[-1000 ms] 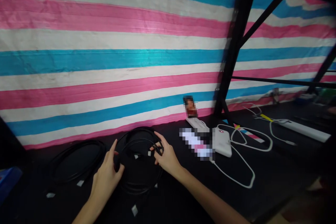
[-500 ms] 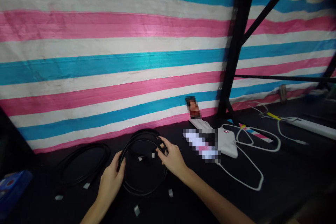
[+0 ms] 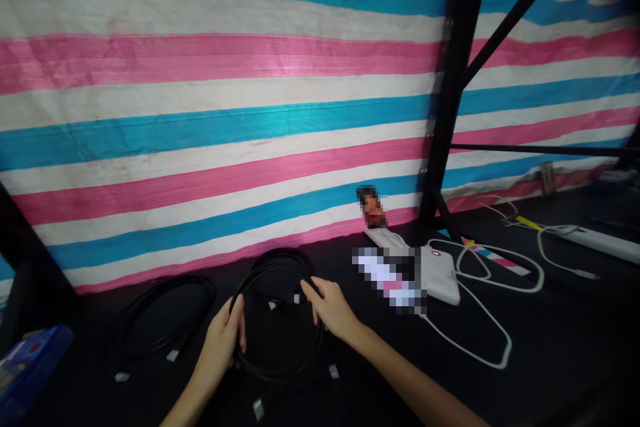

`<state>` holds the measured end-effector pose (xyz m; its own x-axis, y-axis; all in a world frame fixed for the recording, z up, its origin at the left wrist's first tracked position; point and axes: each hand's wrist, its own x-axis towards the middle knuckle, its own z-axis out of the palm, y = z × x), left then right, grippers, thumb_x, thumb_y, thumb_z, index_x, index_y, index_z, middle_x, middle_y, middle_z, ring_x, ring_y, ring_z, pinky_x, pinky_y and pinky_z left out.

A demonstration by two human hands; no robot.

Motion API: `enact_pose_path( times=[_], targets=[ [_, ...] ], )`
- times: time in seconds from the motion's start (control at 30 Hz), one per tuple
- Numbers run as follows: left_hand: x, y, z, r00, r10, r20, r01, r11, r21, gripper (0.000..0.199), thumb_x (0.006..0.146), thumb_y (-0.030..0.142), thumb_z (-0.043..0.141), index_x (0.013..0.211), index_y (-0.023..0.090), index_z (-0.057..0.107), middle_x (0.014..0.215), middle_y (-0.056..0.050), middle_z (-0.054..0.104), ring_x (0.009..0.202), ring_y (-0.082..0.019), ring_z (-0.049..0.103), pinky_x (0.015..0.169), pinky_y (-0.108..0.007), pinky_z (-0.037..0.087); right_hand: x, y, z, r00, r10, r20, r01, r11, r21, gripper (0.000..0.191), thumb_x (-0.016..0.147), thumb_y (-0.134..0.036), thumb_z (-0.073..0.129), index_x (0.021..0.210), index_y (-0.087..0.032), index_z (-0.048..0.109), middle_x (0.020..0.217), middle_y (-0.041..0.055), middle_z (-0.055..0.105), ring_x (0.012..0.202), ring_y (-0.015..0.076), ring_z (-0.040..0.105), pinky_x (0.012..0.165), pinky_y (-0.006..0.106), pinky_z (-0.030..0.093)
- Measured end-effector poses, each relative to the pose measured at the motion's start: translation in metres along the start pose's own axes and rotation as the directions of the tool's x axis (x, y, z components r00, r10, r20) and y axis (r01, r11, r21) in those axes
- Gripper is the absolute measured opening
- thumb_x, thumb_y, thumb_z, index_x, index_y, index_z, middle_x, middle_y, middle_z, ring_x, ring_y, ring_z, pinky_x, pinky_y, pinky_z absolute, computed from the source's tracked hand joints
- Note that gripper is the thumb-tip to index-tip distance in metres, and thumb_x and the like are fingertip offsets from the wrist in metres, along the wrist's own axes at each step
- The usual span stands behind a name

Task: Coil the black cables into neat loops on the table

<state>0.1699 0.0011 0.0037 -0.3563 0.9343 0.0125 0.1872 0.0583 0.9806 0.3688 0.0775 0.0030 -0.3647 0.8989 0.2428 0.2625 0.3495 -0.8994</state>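
Between my hands is a coiled black cable (image 3: pixel 273 373), its loops forming a ring above the dark tabletop. My left hand (image 3: pixel 225 333) is closed around the ring's left side, the thumb on top. On the upper right side, my right hand (image 3: pixel 330 307) grips the same coil between thumb and fingers. Two light-coloured plugs, one of them a metallic connector (image 3: pixel 259 408), hang or lie below the ring; I cannot tell which. Behind it lies another black cable coil (image 3: pixel 285 255), with pale plugs visible through the ring. A further black coil (image 3: pixel 167 313) rests to the left.
To the right lie a white power bank (image 3: pixel 439 275), a blurred-out device (image 3: pixel 387 280) and a looping white cable (image 3: pixel 495 365). A white power strip (image 3: pixel 600 240) is farther right. A blue box (image 3: pixel 43 367) stands at left. A black post (image 3: pixel 445 100) rises before striped sheeting (image 3: pixel 225 120).
My hands have shifted slightly along the coil, the right one lower on its side. The view has moved a little, so the scene appears slightly farther right.
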Motion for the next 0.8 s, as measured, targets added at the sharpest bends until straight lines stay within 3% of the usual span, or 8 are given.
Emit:
enact_pose_path(
  times=[0.1,0.2,0.4,0.57,0.67,0.8],
  targets=[
    [0.002,-0.001,-0.001,0.999,-0.032,-0.015,0.032,0.999,-0.027,0.054,0.074,0.066,0.037,0.047,0.019,0.036,0.033,0.002,0.041,0.027,-0.008,0.031,0.029,-0.018,0.021,-0.001,-0.001,0.004,0.981,0.103,0.162,-0.121,0.987,0.103,0.035,0.081,-0.048,0.045,0.061,-0.019,0.043,0.042,-0.0064,0.043,0.03,0.0073,0.04,0.03,0.017,0.025],
    [0.004,-0.002,-0.003,0.996,-0.077,-0.042,0.071,0.989,-0.128,0.054,0.074,0.067,0.036,0.048,0.019,0.034,0.036,0.001,0.044,0.028,-0.007,0.033,0.03,-0.016,0.019,-0.003,-0.001,0.008,0.952,0.078,0.295,-0.128,0.979,0.156,0.031,0.082,-0.042,0.047,0.063,-0.018,0.044,0.038,-0.0073,0.042,0.032,0.0057,0.039,0.034,0.016,0.024],
    [0.003,-0.003,-0.002,0.99,-0.138,-0.004,0.133,0.959,-0.249,0.056,0.072,0.068,0.039,0.05,0.017,0.033,0.037,0.002,0.043,0.029,-0.005,0.033,0.033,-0.014,0.013,-0.007,-0.001,0.011,0.97,0.013,0.241,-0.064,0.976,0.208,0.028,0.084,-0.04,0.045,0.071,-0.016,0.054,0.064,-0.0001,0.058,0.052,0.0086,0.054,0.046,0.018,0.037],
    [0.004,-0.004,0.0,0.991,-0.125,0.042,0.132,0.944,-0.302,0.056,0.071,0.068,0.04,0.048,0.017,0.033,0.039,0.001,0.044,0.029,-0.005,0.035,0.032,-0.014,0.014,-0.01,-0.01,0.007,0.921,0.17,0.351,-0.26,0.938,0.228,0.033,0.085,-0.049,0.037,0.089,-0.019,0.05,0.059,-0.0021,0.057,0.038,0.0094,0.053,0.031,0.016,0.026],
    [0.004,0.0,-0.001,0.991,-0.11,0.079,0.131,0.935,-0.329,0.053,0.073,0.064,0.044,0.053,0.016,0.039,0.042,0.002,0.045,0.029,-0.005,0.038,0.029,-0.014,0.017,-0.01,-0.018,0.005,0.931,0.191,0.312,-0.279,0.922,0.268,0.029,0.084,-0.044,0.043,0.092,-0.018,0.054,0.059,-0.003,0.056,0.033,0.006,0.047,0.03,0.016,0.025],
    [0.002,0.005,0.002,0.987,-0.058,0.147,0.107,0.929,-0.353,0.042,0.072,0.059,0.05,0.076,0.018,0.044,0.055,0.002,0.055,0.037,-0.012,0.052,0.027,-0.016,0.027,-0.007,-0.02,0.004,0.939,0.258,0.228,-0.323,0.888,0.326,0.029,0.084,-0.039,0.044,0.101,-0.019,0.057,0.067,-0.0021,0.056,0.033,0.0047,0.048,0.028,0.015,0.022]
  ],
)
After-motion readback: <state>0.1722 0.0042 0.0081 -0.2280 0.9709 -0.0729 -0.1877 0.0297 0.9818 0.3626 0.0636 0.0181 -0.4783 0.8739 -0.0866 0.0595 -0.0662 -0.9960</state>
